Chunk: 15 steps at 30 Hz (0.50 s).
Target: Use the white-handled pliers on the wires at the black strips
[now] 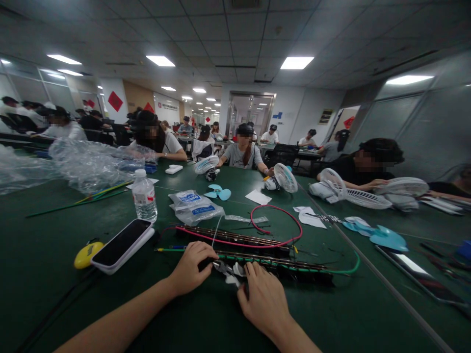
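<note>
My left hand (pixel 191 267) is curled over the near end of a long dark strip (pixel 279 267) that carries a green cable (pixel 342 269). My right hand (pixel 263 299) is closed on a small pair of cutters (pixel 230 271) with light handles, held against that same strip end. A thin white tie (pixel 216 230) rises from between the hands. A second dark strip (pixel 235 238) lies just beyond, with a red cable (pixel 279 225) looping along it. Both hands rest on the green table (pixel 55 274).
A phone (pixel 123 242), a yellow tape measure (pixel 86 255) and a water bottle (pixel 144 196) sit left. Plastic bags (pixel 193 206) lie behind the strips. Another phone (pixel 419 274), blue fan blades (pixel 386 238) and small white fans (pixel 283 177) are right. Several people sit across the table.
</note>
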Tool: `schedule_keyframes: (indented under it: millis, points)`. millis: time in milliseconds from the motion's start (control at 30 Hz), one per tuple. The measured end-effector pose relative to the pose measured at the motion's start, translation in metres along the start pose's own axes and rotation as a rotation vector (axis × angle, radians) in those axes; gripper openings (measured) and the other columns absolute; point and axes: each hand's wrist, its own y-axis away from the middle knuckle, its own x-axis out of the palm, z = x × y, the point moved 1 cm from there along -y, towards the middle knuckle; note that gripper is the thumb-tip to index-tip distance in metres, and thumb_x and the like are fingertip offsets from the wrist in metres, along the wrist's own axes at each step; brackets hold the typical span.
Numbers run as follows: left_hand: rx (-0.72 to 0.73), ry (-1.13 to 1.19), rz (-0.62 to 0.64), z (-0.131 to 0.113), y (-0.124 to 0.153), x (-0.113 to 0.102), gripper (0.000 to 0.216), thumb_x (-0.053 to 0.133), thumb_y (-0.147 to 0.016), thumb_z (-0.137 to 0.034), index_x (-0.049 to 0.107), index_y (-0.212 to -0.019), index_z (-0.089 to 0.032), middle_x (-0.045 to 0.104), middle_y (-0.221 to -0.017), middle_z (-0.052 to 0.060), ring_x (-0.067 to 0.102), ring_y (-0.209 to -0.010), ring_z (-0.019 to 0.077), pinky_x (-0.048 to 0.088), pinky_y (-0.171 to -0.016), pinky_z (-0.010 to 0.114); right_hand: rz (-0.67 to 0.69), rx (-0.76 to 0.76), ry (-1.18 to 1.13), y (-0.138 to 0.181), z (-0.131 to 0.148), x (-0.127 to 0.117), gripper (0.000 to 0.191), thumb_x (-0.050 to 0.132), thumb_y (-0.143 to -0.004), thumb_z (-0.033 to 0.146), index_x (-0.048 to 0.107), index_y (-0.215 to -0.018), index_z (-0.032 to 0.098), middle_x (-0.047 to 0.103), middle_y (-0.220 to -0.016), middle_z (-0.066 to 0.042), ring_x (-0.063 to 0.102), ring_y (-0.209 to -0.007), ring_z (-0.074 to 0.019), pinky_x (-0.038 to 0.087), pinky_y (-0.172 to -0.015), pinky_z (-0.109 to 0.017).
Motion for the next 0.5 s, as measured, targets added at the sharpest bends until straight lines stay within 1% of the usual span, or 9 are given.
schedule_keyframes:
  millis: [100,233,500]
  points:
    - [0.000,0.002,0.001,-0.0005,0.0003,0.0003,0.025,0.053,-0.078,-0.012,0.063,-0.098,-0.024,0.065,-0.099,0.005,0.056,-0.097,0.0235,0.038,-0.089,0.041,0.001,-0.008,0.008,0.0002,0.0007,0.0011,0.026,0.047,-0.078,0.023,0.053,-0.103,0.017,0.059,-0.096,-0.008,0.055,-0.088,-0.0219,0.036,-0.075,-0.032]
    - [-0.004,0.002,-0.009,-0.0008,0.0003,0.0003,0.025,0.054,-0.078,-0.012,0.063,-0.097,-0.024,0.064,-0.099,0.005,0.056,-0.098,0.0235,0.038,-0.089,0.040,-0.001,0.003,0.004,0.0005,0.0005,0.0033,0.028,0.047,-0.079,0.023,0.054,-0.105,0.017,0.059,-0.101,-0.009,0.055,-0.090,-0.0228,0.036,-0.077,-0.033]
    - [-0.001,0.008,-0.003,-0.0025,0.0015,-0.0006,0.024,0.054,-0.078,-0.011,0.063,-0.097,-0.023,0.064,-0.099,0.005,0.056,-0.097,0.0228,0.037,-0.089,0.040,0.016,0.032,-0.014,0.0012,0.0020,0.0000,0.028,0.046,-0.079,0.023,0.055,-0.104,0.016,0.059,-0.100,-0.010,0.054,-0.091,-0.0239,0.036,-0.076,-0.034]
